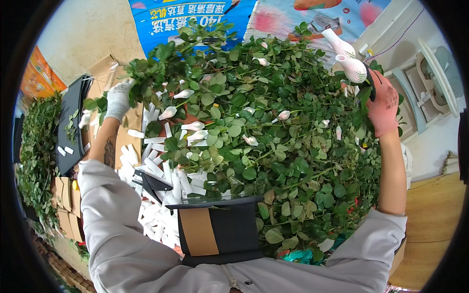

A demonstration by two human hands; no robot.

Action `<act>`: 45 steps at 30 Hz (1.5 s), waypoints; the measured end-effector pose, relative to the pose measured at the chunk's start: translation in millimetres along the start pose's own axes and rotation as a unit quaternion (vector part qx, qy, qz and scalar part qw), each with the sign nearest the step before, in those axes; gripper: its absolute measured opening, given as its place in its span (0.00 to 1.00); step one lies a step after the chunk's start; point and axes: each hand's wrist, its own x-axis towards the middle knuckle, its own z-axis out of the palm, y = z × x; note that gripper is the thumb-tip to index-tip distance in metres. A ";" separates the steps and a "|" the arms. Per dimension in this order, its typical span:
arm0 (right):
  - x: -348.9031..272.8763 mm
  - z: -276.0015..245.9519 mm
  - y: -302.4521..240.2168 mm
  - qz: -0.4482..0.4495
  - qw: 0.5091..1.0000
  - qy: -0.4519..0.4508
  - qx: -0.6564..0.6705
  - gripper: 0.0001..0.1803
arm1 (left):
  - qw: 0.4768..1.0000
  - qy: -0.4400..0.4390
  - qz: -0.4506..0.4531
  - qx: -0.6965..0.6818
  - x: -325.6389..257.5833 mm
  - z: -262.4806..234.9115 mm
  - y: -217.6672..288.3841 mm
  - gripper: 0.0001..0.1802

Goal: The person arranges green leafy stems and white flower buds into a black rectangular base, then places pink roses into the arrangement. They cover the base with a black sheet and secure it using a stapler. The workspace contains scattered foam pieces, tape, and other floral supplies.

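Observation:
My left hand [118, 101], in a pale knit glove, is closed at the far left around leafy rose stems [168, 63]. Their foliage spreads up and to the right from the fist. My right hand [383, 100], in a pink and black glove, grips two roses just below their heads. Each head wears a white net sleeve [352, 69] and points up and left. Between the hands lies a deep heap of cut roses [293, 141], with green leaves and several pale sleeved heads [195, 126] showing.
Many loose white sleeves [168, 183] lie left of the heap, with a black hinged tool [151, 184] on them. A black and brown board [222, 232] stands against my front. Cardboard [132, 122] and more foliage [39, 156] are at left, a white plastic chair [430, 83] at right.

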 end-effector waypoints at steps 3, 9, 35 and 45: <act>3.4 -17.6 2.4 0.024 1.000 0.000 -0.009 0.31 | 0.980 0.097 0.067 -0.159 -17.0 29.5 16.1 0.41; 0.8 -23.2 7.1 0.014 1.000 0.024 -0.011 0.32 | 0.949 -0.053 0.277 -0.140 -101.6 -47.0 131.9 0.40; 81.2 23.9 -120.2 -0.123 0.992 -0.011 0.029 0.34 | 0.935 -0.193 0.047 -0.293 73.8 32.4 225.1 0.58; 77.7 31.7 -117.8 -0.091 0.995 -0.024 0.038 0.34 | 0.962 -0.160 0.082 -0.204 67.5 32.0 228.2 0.38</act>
